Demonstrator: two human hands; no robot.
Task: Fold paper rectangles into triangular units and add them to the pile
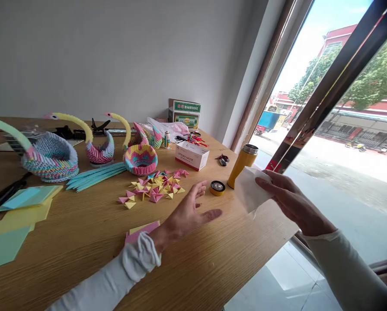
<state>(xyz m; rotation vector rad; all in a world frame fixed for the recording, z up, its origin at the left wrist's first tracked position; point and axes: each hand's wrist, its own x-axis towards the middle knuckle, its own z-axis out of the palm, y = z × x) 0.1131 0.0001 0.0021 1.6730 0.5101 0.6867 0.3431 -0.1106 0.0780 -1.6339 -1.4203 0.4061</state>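
Observation:
My right hand (pixel 290 201) holds a white sheet of paper (pixel 250 190) just off the table's right edge, fingers closed along its edge. The sheet partly covers the foot of a yellow flask (pixel 241 166). My left hand (pixel 188 214) hovers open above the wooden table (pixel 83 242), fingers spread, holding nothing. It is nearest a pile of small pink and yellow folded paper triangles (pixel 156 188) and a round yellow lid (pixel 217 187). A pink and yellow paper stack (pixel 143 229) lies under my left wrist.
Three paper swans (pixel 50 160) (pixel 97 149) (pixel 138 155) stand at the back left, with teal paper strips (pixel 96 175). A sticky-note box (pixel 191 155), green carton (pixel 184 112), keys (pixel 223 160), coloured sheets (pixel 14 216) and black scissors (pixel 5 194) lie around. A window (pixel 342 108) is on the right.

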